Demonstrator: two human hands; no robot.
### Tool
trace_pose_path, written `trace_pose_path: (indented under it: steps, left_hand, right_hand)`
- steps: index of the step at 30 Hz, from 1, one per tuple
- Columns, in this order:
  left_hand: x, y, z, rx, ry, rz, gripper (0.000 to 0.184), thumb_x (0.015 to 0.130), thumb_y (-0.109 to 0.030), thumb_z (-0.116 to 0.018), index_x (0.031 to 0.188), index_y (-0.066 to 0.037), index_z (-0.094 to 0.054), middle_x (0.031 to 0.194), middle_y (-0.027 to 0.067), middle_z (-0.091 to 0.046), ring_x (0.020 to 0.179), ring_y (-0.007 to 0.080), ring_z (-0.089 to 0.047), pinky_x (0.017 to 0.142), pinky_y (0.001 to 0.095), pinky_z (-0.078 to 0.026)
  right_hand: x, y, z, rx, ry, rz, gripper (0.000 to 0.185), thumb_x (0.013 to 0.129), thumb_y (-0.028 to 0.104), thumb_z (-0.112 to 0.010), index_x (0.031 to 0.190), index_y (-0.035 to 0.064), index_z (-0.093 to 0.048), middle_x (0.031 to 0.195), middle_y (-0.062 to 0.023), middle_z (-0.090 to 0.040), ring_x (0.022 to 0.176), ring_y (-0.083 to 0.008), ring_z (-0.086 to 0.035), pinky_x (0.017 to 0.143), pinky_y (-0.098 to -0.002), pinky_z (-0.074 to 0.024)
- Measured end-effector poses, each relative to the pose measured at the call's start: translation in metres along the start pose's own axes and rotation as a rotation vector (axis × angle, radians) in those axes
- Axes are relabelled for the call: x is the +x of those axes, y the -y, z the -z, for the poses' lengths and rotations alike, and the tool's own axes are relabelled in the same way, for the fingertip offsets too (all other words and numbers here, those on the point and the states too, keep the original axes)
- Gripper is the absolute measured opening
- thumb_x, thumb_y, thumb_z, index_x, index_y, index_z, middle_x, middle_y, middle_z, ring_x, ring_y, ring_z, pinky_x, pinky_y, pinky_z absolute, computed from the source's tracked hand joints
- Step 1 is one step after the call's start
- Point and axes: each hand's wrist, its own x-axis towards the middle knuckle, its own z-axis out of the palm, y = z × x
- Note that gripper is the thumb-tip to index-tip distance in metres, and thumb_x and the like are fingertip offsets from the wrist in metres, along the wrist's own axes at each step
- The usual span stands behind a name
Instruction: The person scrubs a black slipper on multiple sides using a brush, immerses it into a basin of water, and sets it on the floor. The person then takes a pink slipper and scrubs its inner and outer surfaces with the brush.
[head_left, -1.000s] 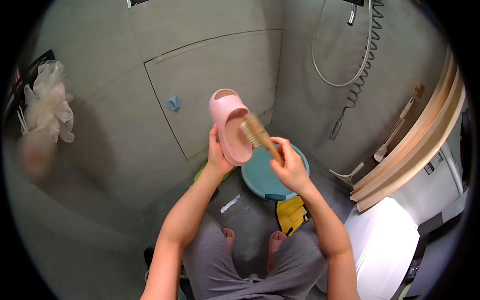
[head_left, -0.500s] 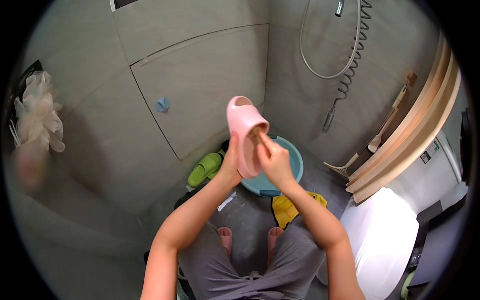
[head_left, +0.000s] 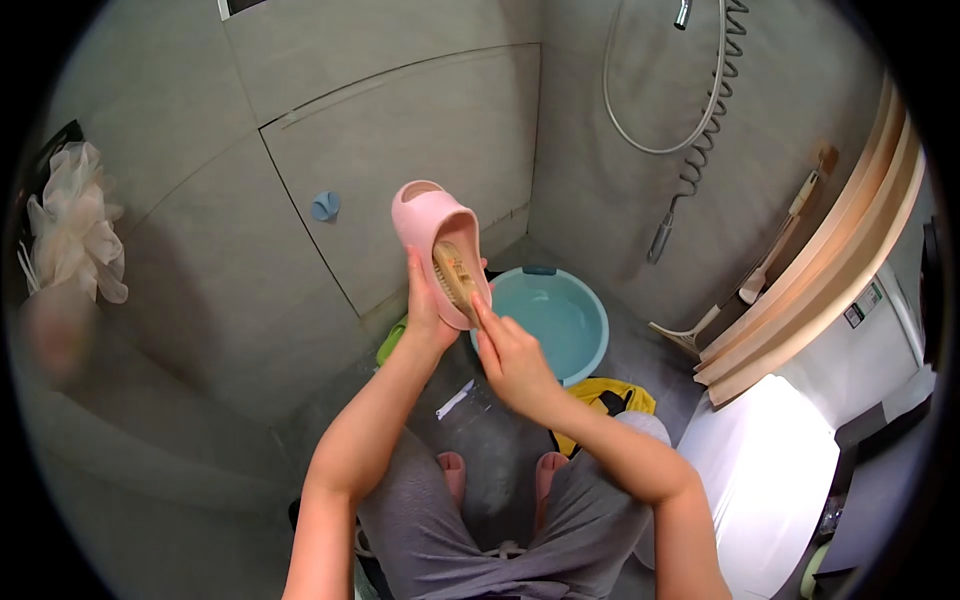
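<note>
A pink slipper [head_left: 425, 215] is held up, toe end at the top, by my left hand [head_left: 430, 310], which grips its heel end from the left and below. My right hand [head_left: 515, 365] is closed on the lower end of a wooden brush [head_left: 455, 272]. The brush lies inside the slipper, its pale bristles against the insole. Beyond and to the right of the slipper, a light blue basin [head_left: 560, 325] stands on the floor.
A yellow and black cloth [head_left: 600, 395] lies beside the basin. Part of a green slipper [head_left: 392, 342] shows behind my left wrist. At the right are a white toilet [head_left: 765, 480] and a curtain [head_left: 820, 270]. A shower hose [head_left: 715, 100] hangs on the wall.
The pink slipper has moved left and up from half a second ago. My right hand followed it, and the brush now shows clearly inside. A second ago the brush was at the slipper's right edge.
</note>
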Motion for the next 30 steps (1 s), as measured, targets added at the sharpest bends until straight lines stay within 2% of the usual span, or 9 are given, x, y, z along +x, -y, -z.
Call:
trace_pose_path:
  steps: [3, 6, 10, 14, 16, 18, 20, 24, 30]
  left_hand:
    - [-0.001, 0.012, -0.004, -0.011, 0.025, -0.003, 0.083, 0.094, -0.077, -0.032, 0.148, -0.015, -0.04, 0.134, 0.0117, -0.054, 0.118, 0.0325, -0.058, 0.095, 0.0543, -0.052]
    - [0.0, 0.013, -0.007, 0.017, 0.03, -0.003, 0.081, 0.094, -0.076, -0.033, 0.148, -0.016, -0.04, 0.133, 0.0115, -0.054, 0.119, 0.0327, -0.057, 0.095, 0.0566, -0.051]
    - [-0.001, -0.015, 0.002, -0.117, -0.027, 0.009, 0.078, 0.094, -0.074, -0.038, 0.145, -0.016, -0.043, 0.131, 0.012, -0.056, 0.118, 0.0327, -0.058, 0.094, 0.0576, -0.051]
    - [0.006, 0.002, 0.016, -0.086, 0.057, 0.012, 0.072, 0.095, -0.069, -0.046, 0.143, -0.015, -0.045, 0.128, 0.0115, -0.058, 0.118, 0.0309, -0.059, 0.096, 0.0515, -0.051]
    - [-0.003, 0.012, 0.002, -0.003, 0.064, 0.042, 0.065, 0.096, -0.057, -0.057, 0.142, -0.012, -0.046, 0.131, 0.0102, -0.059, 0.118, 0.0248, -0.06, 0.1, 0.0428, -0.05]
    - [-0.004, 0.018, -0.001, 0.147, 0.063, 0.02, 0.067, 0.097, -0.056, -0.058, 0.144, -0.011, -0.042, 0.133, 0.0076, -0.056, 0.123, 0.0228, -0.055, 0.103, 0.0396, -0.047]
    - [0.002, 0.015, 0.003, 0.135, 0.069, 0.003, 0.069, 0.095, -0.057, -0.059, 0.144, -0.011, -0.041, 0.132, 0.0087, -0.056, 0.121, 0.0239, -0.056, 0.101, 0.0412, -0.049]
    - [0.002, -0.007, 0.008, -0.012, -0.017, -0.004, 0.077, 0.092, -0.062, -0.06, 0.144, -0.009, -0.04, 0.128, 0.0127, -0.057, 0.118, 0.0281, -0.058, 0.096, 0.0473, -0.053]
    - [0.004, 0.001, 0.0, -0.024, 0.011, -0.071, 0.072, 0.095, -0.061, -0.057, 0.143, -0.01, -0.042, 0.134, 0.0128, -0.054, 0.118, 0.0303, -0.059, 0.096, 0.049, -0.053]
  right_hand:
    - [0.019, -0.013, 0.013, -0.165, 0.019, -0.115, 0.053, 0.098, 0.012, -0.055, 0.15, 0.0125, -0.044, 0.084, -0.0199, -0.058, 0.074, -0.0391, -0.061, 0.068, -0.0464, -0.0502]
    - [0.016, -0.012, 0.011, -0.172, -0.058, -0.092, 0.053, 0.097, 0.013, -0.056, 0.149, 0.0166, -0.045, 0.083, -0.018, -0.057, 0.07, -0.038, -0.061, 0.063, -0.0467, -0.0498]
    - [-0.004, 0.011, 0.004, -0.122, 0.045, -0.021, 0.055, 0.096, 0.017, -0.058, 0.15, 0.0174, -0.045, 0.084, -0.0162, -0.058, 0.064, -0.0383, -0.063, 0.059, -0.0498, -0.0525]
    - [0.018, -0.026, 0.01, -0.246, -0.013, -0.008, 0.054, 0.096, 0.02, -0.059, 0.149, 0.0209, -0.047, 0.08, -0.0149, -0.056, 0.064, -0.0375, -0.063, 0.058, -0.0492, -0.0523]
    - [0.023, -0.036, 0.015, -0.291, -0.035, -0.031, 0.052, 0.097, 0.021, -0.058, 0.148, 0.0224, -0.048, 0.082, -0.0146, -0.058, 0.064, -0.0379, -0.064, 0.058, -0.0491, -0.0522]
    - [0.025, -0.04, 0.018, -0.313, -0.071, -0.141, 0.051, 0.098, 0.018, -0.058, 0.147, 0.0228, -0.049, 0.083, -0.0147, -0.06, 0.072, -0.0364, -0.063, 0.064, -0.0471, -0.0514]
    - [0.022, -0.036, 0.022, -0.289, -0.056, -0.188, 0.05, 0.097, 0.016, -0.058, 0.146, 0.0209, -0.05, 0.083, -0.0165, -0.061, 0.072, -0.0371, -0.063, 0.066, -0.0463, -0.0511]
    - [0.002, -0.012, 0.015, -0.057, 0.009, -0.012, 0.051, 0.096, 0.018, -0.06, 0.145, 0.0238, -0.052, 0.08, -0.016, -0.057, 0.07, -0.0386, -0.063, 0.064, -0.0489, -0.0517]
    - [0.014, -0.029, 0.026, -0.341, -0.016, 0.015, 0.054, 0.095, 0.014, -0.06, 0.148, 0.0214, -0.049, 0.078, -0.0147, -0.055, 0.061, -0.0353, -0.061, 0.055, -0.0457, -0.051]
